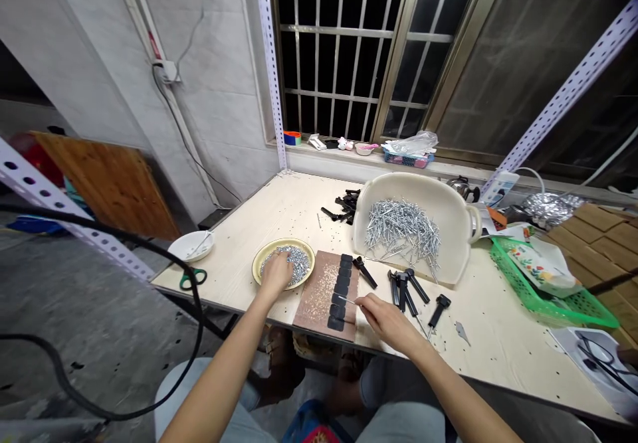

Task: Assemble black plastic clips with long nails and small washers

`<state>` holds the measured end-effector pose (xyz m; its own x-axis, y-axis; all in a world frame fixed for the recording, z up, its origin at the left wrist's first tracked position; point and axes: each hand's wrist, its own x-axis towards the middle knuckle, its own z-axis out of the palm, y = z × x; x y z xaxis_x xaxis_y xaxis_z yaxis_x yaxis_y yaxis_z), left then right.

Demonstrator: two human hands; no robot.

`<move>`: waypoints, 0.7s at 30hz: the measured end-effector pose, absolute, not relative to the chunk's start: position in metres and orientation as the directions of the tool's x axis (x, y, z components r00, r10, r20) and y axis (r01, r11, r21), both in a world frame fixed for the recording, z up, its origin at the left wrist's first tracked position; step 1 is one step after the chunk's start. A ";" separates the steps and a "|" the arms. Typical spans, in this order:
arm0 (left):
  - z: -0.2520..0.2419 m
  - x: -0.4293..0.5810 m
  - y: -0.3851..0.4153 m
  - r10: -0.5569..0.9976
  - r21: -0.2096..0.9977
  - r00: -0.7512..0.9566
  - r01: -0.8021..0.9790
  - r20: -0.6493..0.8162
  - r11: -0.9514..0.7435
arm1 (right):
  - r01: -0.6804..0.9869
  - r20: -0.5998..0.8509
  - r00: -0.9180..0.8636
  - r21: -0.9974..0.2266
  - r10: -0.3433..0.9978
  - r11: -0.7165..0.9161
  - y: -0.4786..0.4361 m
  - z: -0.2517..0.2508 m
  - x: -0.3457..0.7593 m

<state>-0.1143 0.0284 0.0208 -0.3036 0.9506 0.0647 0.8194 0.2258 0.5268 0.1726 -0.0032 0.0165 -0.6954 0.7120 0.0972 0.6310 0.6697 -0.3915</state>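
My left hand (pixel 278 270) reaches into a yellow bowl (pixel 256 277) of small shiny metal parts (pixel 299 264). Its fingers are bent together, and what the tips pinch, if anything, is hidden. In my right hand (pixel 379 317) is a thin metal rod (pixel 347 300), held between thumb and fingers and pointing left over a column of black pads (pixel 343 282). The pads lie along the right side of a brown board (pixel 312 300), beside a scatter of small pale bits (pixel 323 293). Several black-handled pieces (pixel 403 291) lie right of the board, some with metal shafts.
Behind my right hand, a cream basin (pixel 453 257) holds many thin metal rods (pixel 403 227). More black parts (pixel 343 205) sit to its left. A white dish (pixel 179 247) and green-handled scissors (pixel 192 278) are at the left edge; a green basket (pixel 533 303) stands right.
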 end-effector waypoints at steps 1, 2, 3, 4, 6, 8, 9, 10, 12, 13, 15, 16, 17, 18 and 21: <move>0.014 -0.122 0.036 0.946 0.508 -0.321 0.824 0.056 0.250 | 0.633 0.111 -0.682 -0.407 0.723 0.659 -0.003 0.015 0.172; 0.007 -0.127 0.042 0.943 0.505 -0.331 0.821 0.042 0.265 | 0.631 0.123 -0.672 -0.419 0.730 0.652 -0.002 0.013 0.171; 0.001 -0.130 0.046 0.941 0.504 -0.338 0.819 0.035 0.275 | 0.630 0.135 -0.663 -0.430 0.736 0.647 -0.002 0.011 0.170; -0.004 -0.132 0.048 0.938 0.506 -0.345 0.816 0.036 0.280 | 0.630 0.150 -0.650 -0.442 0.745 0.638 -0.001 0.009 0.169; -0.010 -0.133 0.049 0.933 0.528 -0.356 0.803 0.056 0.275 | 0.633 0.184 -0.610 -0.472 0.771 0.614 0.001 0.005 0.168; -0.012 -0.133 0.049 0.926 0.572 -0.365 0.781 0.092 0.252 | 0.635 0.223 -0.558 -0.507 0.800 0.584 0.003 0.003 0.167; -0.011 -0.133 0.049 0.921 0.601 -0.373 0.763 0.111 0.236 | 0.630 0.241 -0.535 -0.525 0.810 0.573 0.003 0.003 0.166; -0.009 -0.133 0.049 0.914 0.634 -0.384 0.741 0.130 0.221 | 0.619 0.257 -0.520 -0.544 0.814 0.567 0.004 0.004 0.164; -0.004 -0.133 0.046 0.892 0.707 -0.423 0.679 0.159 0.196 | 0.571 0.284 -0.518 -0.587 0.807 0.573 0.004 0.005 0.155; -0.001 -0.132 0.042 0.878 0.744 -0.449 0.641 0.167 0.186 | 0.534 0.302 -0.525 -0.611 0.796 0.584 0.003 0.005 0.148; 0.005 -0.129 0.027 0.839 0.813 -0.514 0.557 0.176 0.171 | 0.433 0.352 -0.543 -0.661 0.763 0.613 -0.001 0.001 0.127; 0.007 -0.127 0.017 0.817 0.841 -0.549 0.516 0.179 0.162 | 0.374 0.381 -0.548 -0.685 0.745 0.626 -0.004 -0.002 0.114; 0.008 -0.125 0.004 0.787 0.866 -0.590 0.475 0.181 0.157 | 0.307 0.409 -0.557 -0.707 0.723 0.637 -0.007 -0.007 0.100; 0.007 -0.122 -0.009 0.750 0.886 -0.635 0.438 0.184 0.154 | 0.236 0.434 -0.568 -0.728 0.699 0.643 -0.011 -0.012 0.085; -0.006 -0.118 -0.054 0.635 0.986 -0.762 0.165 0.128 -0.001 | 0.031 0.484 -0.591 -0.786 0.646 0.618 -0.028 -0.024 0.037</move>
